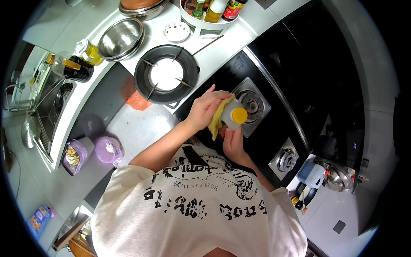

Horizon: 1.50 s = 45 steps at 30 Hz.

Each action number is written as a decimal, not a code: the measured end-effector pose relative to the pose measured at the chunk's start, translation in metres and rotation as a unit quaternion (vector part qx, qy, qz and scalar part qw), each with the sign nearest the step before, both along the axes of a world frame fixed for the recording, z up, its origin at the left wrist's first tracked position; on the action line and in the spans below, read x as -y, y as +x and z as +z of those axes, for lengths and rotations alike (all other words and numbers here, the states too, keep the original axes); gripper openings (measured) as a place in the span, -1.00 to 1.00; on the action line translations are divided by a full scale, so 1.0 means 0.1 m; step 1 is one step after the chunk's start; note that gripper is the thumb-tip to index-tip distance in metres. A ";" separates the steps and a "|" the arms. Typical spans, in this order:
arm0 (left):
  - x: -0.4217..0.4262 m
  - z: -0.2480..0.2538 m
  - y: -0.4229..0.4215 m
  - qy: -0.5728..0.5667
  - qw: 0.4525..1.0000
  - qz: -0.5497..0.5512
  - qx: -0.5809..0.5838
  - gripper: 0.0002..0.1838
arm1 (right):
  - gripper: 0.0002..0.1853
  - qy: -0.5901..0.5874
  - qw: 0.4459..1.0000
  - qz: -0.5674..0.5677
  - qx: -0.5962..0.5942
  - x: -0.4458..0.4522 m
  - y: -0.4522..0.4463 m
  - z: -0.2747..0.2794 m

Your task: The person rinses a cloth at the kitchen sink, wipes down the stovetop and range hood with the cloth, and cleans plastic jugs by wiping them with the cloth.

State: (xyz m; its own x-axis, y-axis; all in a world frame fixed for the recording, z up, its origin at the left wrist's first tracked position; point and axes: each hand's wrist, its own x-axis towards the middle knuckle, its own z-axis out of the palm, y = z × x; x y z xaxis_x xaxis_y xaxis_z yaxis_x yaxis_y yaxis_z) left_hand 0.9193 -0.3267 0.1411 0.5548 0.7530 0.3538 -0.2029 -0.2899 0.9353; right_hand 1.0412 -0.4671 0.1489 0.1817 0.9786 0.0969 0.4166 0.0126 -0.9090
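Observation:
In front of my chest, above the black cooktop (252, 143), I have a translucent white bottle (230, 116) with a yellow cap (239, 115). My left hand (204, 109) presses a yellow cloth (220, 115) against the bottle's left side. My right hand (233, 142) grips the bottle from below, its thumb up against the side; part of its fingers is hidden. Just beyond the bottle is a gas burner (252, 105) on a steel plate. A second burner (287, 161) lies farther right.
A dark pan support (144, 88) with prongs sits on the white counter. Behind it are steel bowls (122, 38), a small white dish (176, 31) and a condiment rack (204, 29). At right stands a blue-grey jug (311, 174). Purple-lined bins (107, 150) stand on the floor at left.

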 end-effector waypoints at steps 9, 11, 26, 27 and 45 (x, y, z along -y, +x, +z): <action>0.37 -0.97 -0.07 -0.321 0.937 0.058 0.129 -0.50 | -0.76 0.050 0.998 -0.002 0.026 -0.14 0.02 0.02; 0.45 -0.96 -0.08 -0.201 0.963 0.173 -0.042 -0.60 | -0.75 0.045 0.998 -0.030 0.042 -0.24 0.09 0.06; 0.98 0.17 -0.15 -0.431 0.896 -0.109 0.014 -0.67 | -0.42 -0.047 0.969 -0.108 -0.217 0.50 -0.05 -0.25; 0.95 0.16 -0.18 -0.295 0.948 -0.105 -0.065 -0.63 | -0.46 -0.087 0.955 -0.122 -0.255 0.54 0.00 -0.28; 0.95 -0.22 -0.17 -0.062 0.949 0.267 -0.154 -0.77 | -0.59 0.184 0.969 -0.137 -0.093 -0.02 0.29 -0.24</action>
